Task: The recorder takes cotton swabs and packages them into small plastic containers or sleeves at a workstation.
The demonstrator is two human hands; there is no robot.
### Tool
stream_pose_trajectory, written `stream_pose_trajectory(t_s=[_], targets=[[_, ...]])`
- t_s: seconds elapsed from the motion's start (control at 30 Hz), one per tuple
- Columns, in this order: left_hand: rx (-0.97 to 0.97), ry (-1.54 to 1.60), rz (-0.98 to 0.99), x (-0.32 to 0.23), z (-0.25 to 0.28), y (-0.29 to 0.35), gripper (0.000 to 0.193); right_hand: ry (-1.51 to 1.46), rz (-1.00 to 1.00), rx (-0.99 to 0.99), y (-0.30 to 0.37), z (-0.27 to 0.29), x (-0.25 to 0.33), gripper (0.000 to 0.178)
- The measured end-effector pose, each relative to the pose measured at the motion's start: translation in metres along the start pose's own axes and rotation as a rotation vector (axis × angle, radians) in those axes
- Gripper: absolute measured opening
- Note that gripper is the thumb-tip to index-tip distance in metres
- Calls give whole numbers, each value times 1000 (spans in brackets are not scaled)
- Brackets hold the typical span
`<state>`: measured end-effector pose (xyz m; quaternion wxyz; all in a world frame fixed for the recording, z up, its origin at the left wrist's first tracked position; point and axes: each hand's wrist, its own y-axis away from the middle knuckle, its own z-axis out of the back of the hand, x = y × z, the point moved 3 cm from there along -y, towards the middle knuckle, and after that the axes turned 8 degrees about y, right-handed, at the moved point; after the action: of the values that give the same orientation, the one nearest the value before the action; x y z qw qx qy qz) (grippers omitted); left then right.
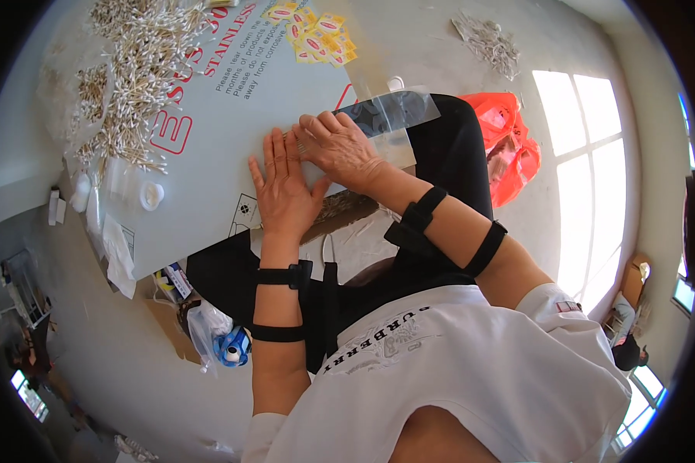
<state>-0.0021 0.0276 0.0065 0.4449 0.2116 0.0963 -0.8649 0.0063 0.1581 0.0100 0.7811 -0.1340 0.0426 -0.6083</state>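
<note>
My left hand [286, 185] lies flat on the grey printed tabletop sheet [208, 174], its fingers stretched forward and thumb out to the side. Against its fingertips and just to the right, my right hand [344, 150] has its fingers bent and drawn together. Whatever lies beneath or within those curled fingers is hidden. Clear plastic film or bags [398, 116] stick out past the right hand, over the table's right edge and my dark trousers.
A big heap of cotton swabs [135, 73] covers the table's far left. Small yellow packets [316, 35] lie at the back. A white cotton roll [152, 195] sits near the left edge. On the floor are a red plastic bag [506, 147] and a pale scattered pile [488, 46].
</note>
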Motion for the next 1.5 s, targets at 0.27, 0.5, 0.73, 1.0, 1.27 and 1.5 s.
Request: stream_pose_trajectory(t_s=[0.27, 0.5, 0.73, 1.0, 1.27, 1.5], targets=[[41, -65, 2, 5, -2, 1, 92, -92, -43, -158, 10, 11, -17, 49], [1, -24, -40, -10, -10, -6, 86, -78, -562, 6, 52, 27, -90, 32], [-7, -35, -77, -26, -23, -16, 87, 30, -538, 401, 24, 33, -81, 14], [-67, -9, -90, -60, -43, -31, 88, -110, -588, 380, 24, 28, -104, 17], [-78, 7, -123, -77, -53, -35, 87, -236, -567, 282, 30, 21, -113, 17], [-65, 49, -138, -93, -62, -44, 83, -272, -593, 79, 37, 27, -114, 18]])
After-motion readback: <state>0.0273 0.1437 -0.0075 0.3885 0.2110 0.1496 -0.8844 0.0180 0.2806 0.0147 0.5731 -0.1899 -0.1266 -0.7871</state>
